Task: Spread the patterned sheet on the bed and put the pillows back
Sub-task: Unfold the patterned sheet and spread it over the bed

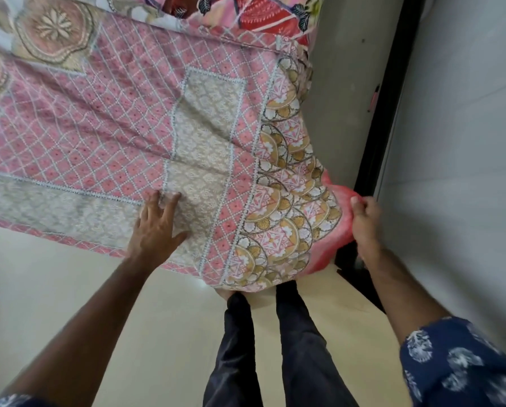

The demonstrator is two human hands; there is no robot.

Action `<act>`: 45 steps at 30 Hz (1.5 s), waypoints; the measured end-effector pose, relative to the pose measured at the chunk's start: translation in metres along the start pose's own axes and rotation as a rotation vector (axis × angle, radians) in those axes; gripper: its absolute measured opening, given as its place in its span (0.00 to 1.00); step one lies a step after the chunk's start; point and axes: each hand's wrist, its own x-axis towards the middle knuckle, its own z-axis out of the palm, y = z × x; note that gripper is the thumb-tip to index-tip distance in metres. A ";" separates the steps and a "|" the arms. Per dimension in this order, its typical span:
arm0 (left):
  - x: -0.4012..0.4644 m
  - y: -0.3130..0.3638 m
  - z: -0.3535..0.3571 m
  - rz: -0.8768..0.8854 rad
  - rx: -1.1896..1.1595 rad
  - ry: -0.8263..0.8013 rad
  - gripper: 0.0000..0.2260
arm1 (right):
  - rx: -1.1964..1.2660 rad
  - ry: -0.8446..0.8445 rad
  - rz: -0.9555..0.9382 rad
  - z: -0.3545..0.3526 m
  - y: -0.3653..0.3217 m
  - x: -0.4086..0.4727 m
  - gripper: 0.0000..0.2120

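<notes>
Both of my hands are on the sheet (pixel 134 124), which lies spread over the bed and hangs over its near edge and corner. My left hand (pixel 157 227) rests flat on it near that edge, fingers (pixel 153 201) straight and splayed, pressing the grey patterned band into the mattress. My right hand (pixel 364 221) is off the corner of the bed, fingers curled with the thumb on top, pinching the plain pink hem where it bunches into a fold. From that pinch the scalloped gold and white border drapes down toward my legs (pixel 278 348), which stand on the pale floor (pixel 54 289) just beside the bed. At the far end, touching the sheet's upper edge, lies red and pink leaf-printed fabric (pixel 254 13); I cannot tell whether it is a pillow. A grey wall (pixel 348 83) runs along the right side of the bed, with a dark vertical strip (pixel 392 98) beside it.
</notes>
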 end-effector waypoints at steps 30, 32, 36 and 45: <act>0.216 0.115 -0.127 -0.067 -0.416 0.245 0.32 | -0.798 -0.077 -0.938 0.127 -0.285 0.195 0.17; 0.259 0.143 -0.156 -0.201 -0.661 0.148 0.37 | -0.668 -0.098 -0.947 0.123 -0.287 0.211 0.10; 0.325 0.183 -0.211 -0.390 -0.961 -0.088 0.32 | -0.478 -0.276 -0.882 0.104 -0.313 0.234 0.09; 0.411 0.208 -0.243 -0.255 -0.820 0.033 0.10 | -0.444 -0.640 -0.744 0.078 -0.405 0.335 0.03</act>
